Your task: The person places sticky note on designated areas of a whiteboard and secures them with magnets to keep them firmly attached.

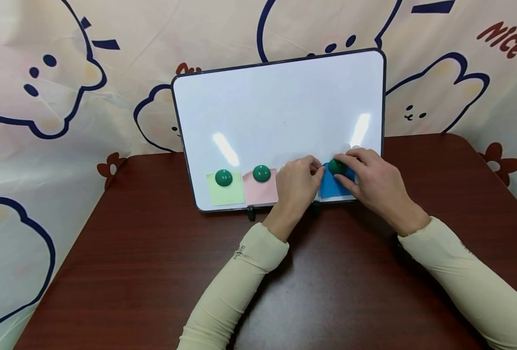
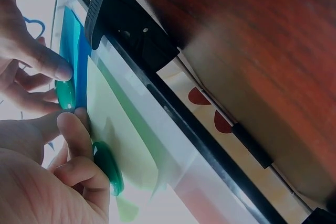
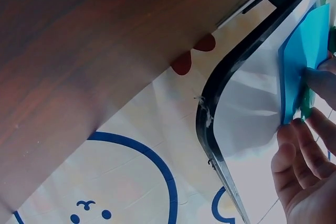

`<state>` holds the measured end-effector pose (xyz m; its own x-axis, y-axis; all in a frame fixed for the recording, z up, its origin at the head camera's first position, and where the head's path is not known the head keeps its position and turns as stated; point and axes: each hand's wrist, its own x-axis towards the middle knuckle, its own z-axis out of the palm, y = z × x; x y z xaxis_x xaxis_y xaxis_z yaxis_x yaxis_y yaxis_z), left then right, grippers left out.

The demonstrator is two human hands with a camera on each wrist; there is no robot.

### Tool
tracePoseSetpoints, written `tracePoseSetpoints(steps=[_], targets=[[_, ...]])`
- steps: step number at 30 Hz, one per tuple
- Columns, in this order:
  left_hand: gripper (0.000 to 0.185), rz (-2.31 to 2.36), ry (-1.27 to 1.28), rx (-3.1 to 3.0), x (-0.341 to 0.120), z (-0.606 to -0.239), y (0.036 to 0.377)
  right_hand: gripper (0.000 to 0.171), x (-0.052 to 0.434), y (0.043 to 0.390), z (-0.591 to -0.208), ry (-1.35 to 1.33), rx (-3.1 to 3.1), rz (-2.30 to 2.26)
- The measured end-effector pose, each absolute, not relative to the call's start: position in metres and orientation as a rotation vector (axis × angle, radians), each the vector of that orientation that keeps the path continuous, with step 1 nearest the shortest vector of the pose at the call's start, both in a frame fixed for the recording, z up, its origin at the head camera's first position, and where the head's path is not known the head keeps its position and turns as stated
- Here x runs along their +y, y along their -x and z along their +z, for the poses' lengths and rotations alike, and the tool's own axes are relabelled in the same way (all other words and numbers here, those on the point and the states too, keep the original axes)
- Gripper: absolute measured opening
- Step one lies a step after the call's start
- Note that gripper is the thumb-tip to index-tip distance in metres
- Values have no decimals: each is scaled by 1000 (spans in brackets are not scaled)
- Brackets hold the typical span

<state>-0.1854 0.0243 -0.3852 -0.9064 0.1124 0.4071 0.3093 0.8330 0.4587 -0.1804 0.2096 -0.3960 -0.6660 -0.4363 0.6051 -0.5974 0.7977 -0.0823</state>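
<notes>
A white magnetic board (image 1: 280,112) stands propped on the table. My right hand (image 1: 374,182) pinches a round green magnet (image 1: 337,166) against a blue sticky note (image 1: 334,188) at the board's lower right. At that note's upper left corner, the curled left hand (image 1: 297,181) pinches the edge between thumb and finger. Below the left hand, a pale green note (image 2: 123,129) bears another green magnet (image 2: 108,169); the hand mostly hides both in the head view. Further left, a pink note (image 1: 258,192) and a light green note (image 1: 225,195) each have a green magnet on top.
Black stand clips (image 1: 251,213) grip the board's lower edge, joined by a thin metal rod (image 2: 210,95). The dark brown table (image 1: 153,272) extends in front. Behind it hangs a cloth (image 1: 123,97) printed with cartoon animals.
</notes>
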Motion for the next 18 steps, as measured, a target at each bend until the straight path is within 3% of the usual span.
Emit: tracePoseSetpoints(steps=[18], targets=[[19, -745, 315, -2663, 24, -383, 184, 49, 210, 181, -394, -758, -2424, 418]])
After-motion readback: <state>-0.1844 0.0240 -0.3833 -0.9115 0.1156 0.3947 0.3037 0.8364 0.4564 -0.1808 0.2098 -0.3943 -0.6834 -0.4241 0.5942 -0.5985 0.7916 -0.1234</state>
